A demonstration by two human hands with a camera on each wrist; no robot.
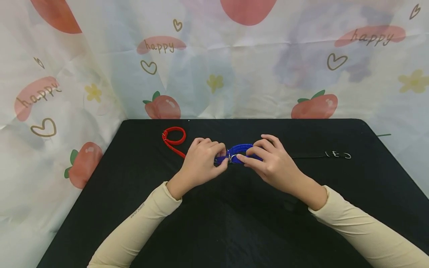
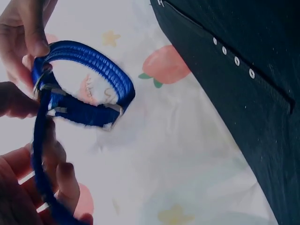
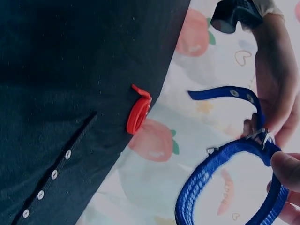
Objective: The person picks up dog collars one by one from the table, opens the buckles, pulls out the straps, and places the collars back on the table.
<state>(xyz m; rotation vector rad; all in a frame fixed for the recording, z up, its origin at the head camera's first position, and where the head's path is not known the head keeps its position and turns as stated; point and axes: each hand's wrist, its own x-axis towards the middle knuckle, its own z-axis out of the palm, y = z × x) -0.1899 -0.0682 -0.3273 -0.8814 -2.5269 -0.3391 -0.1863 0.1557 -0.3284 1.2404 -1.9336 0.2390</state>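
A blue collar [image 1: 241, 146] is held up over the black table between both hands, closed into a loop with a metal ring and buckle. My left hand [image 1: 203, 160] pinches it at the buckle end, thumb and fingers on the strap. On the other side of the loop, my right hand [image 1: 275, 162] grips the band near the ring, some fingers raised. Past the buckle, the collar's loose strap end [image 3: 220, 93] sticks out by the left hand, with metal eyelets in it. The left wrist view shows the padded loop [image 2: 79, 111] hanging open beside the fingertips.
A red collar [image 1: 175, 142], with one end curled into a ring, lies at the back left of the black table [image 1: 228, 223]. Right of the hands lies a black strap [image 1: 308, 156] with several silvery eyelets. A patterned cloth [image 1: 241, 74] hangs behind the table.
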